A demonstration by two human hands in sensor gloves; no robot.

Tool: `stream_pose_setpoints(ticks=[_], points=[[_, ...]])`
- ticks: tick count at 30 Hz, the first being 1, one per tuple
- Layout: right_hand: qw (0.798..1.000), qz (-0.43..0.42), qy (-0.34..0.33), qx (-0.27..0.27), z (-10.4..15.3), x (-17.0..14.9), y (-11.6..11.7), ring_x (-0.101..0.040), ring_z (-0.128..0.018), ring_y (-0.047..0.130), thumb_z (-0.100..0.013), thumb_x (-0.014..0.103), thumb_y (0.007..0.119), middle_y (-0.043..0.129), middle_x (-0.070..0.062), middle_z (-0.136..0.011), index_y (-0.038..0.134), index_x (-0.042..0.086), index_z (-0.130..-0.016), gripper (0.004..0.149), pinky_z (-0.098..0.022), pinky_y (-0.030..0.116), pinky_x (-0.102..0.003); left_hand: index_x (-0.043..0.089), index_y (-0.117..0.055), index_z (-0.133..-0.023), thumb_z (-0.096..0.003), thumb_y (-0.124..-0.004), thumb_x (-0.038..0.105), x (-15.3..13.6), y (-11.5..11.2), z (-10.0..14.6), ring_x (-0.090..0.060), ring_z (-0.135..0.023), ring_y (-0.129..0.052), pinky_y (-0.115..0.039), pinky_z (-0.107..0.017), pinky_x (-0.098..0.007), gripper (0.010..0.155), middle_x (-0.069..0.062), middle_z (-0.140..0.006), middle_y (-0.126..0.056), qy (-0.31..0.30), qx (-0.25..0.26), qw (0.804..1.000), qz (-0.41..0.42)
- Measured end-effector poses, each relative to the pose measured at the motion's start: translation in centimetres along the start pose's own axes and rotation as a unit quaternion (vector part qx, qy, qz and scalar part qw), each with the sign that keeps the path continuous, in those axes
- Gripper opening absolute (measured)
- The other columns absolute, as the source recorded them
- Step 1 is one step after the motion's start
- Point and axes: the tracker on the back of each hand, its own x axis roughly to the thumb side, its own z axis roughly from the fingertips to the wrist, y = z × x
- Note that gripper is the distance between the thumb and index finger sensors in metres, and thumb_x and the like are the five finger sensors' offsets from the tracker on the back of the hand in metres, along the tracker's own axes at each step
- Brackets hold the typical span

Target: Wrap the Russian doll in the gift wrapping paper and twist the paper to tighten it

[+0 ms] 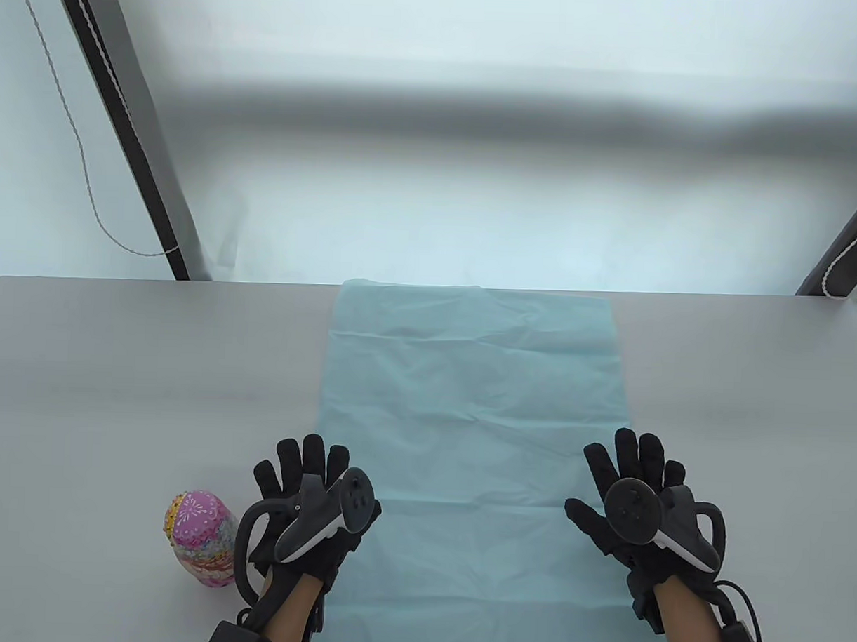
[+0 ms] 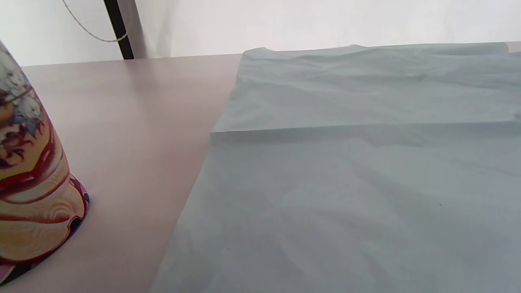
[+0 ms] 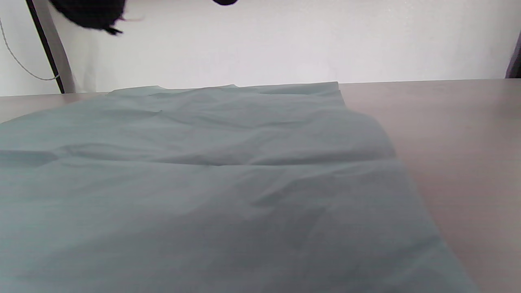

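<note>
Table view: Russian doll (image 1: 201, 538) stands upright, left of paper (image 1: 467, 406).

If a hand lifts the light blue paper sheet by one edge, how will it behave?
The thin light blue wrapping paper sheet will probably be floppy and drape, since it shows soft wrinkles and fold creases. It looks very light, so it may slide on the smooth grey table when pushed, and perhaps tear easily.

Creased blue wrapping paper (image 3: 211, 195) spread flat on grey table (image 3: 460, 134)
</note>
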Motion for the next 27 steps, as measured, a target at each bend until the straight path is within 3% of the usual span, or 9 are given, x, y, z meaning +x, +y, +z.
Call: stream_pose_setpoints(ticks=[5,11,19,27], points=[[1.0,-0.008,-0.005,-0.004,0.2,0.1,-0.1,-0.056,-0.11,0.01,-0.061,0.067,0.063,0.008,-0.03,-0.128,0.029,0.02,-0.124,0.087,-0.074,0.022,-0.075,0.022,-0.023,-0.118,-0.0533,-0.056,0.068,-2.2,4.5,0.8,-0.05,-0.113,-0.011,-0.011,-0.069,-0.074,0.086,-0.018,-0.129,-0.014,0.036,0.034,0.999,0.001],[1.0,-0.01,-0.009,-0.01,0.3,0.2,-0.2,-0.056,-0.11,0.01,-0.061,0.067,0.063,0.009,-0.03,-0.128,0.029,0.021,-0.124,0.086,-0.074,0.022,-0.074,0.024,-0.027,-0.118,-0.0508,-0.059,0.071,-6.5,6.1,1.8,-0.05,-0.115,-0.018,-0.022,-0.073,-0.074,0.088,-0.018,-0.129,-0.019,0.066,0.025,0.997,0.011],[1.0,-0.009,-0.011,-0.007,0.3,0.3,-0.2,-0.057,-0.11,0.01,-0.061,0.067,0.063,0.009,-0.031,-0.128,0.029,0.02,-0.124,0.086,-0.075,0.022,-0.074,0.024,-0.029,-0.118,-0.0496,-0.062,0.073,-11.4,4.1,3.4,-0.052,-0.115,-0.024,-0.029,-0.072,-0.077,0.09,-0.018,-0.13,-0.023,0.112,0.009,0.993,0.029],[1.0,-0.009,-0.007,0.0,0.3,0.1,0.0,-0.058,-0.109,0.01,-0.061,0.067,0.063,0.008,-0.032,-0.128,0.028,0.02,-0.124,0.086,-0.074,0.023,-0.074,0.026,-0.032,-0.118,-0.0507,-0.062,0.072,-13.7,0.7,2.4,-0.054,-0.114,-0.034,-0.042,-0.07,-0.078,0.087,-0.019,-0.129,-0.028,0.124,-0.049,0.99,0.054]])
